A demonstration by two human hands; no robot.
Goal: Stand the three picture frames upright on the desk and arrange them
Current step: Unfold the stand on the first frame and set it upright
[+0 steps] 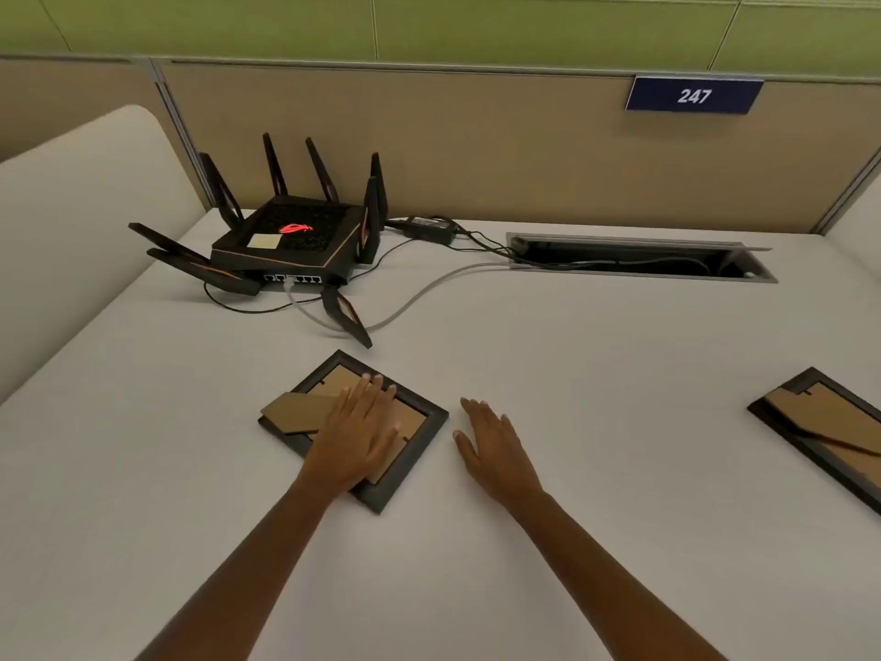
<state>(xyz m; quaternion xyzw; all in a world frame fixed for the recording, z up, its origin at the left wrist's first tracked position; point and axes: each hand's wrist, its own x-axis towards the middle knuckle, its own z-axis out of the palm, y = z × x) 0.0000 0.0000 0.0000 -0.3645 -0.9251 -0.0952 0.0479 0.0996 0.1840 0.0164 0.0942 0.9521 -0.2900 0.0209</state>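
1 frame (410,441) face-down, left hand (357,436) fingers (376,388) flat atop

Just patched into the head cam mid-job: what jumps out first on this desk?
The black router with its spiky antennas and glowing red logo dominates the far left of the desk. Nearer, the left hand lies flat on a face-down picture frame, the right hand open just beside it. A second face-down frame is cut off at the right edge.

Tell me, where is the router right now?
The router sits at the desk's far left, by the partition, behind the frame under the left hand.
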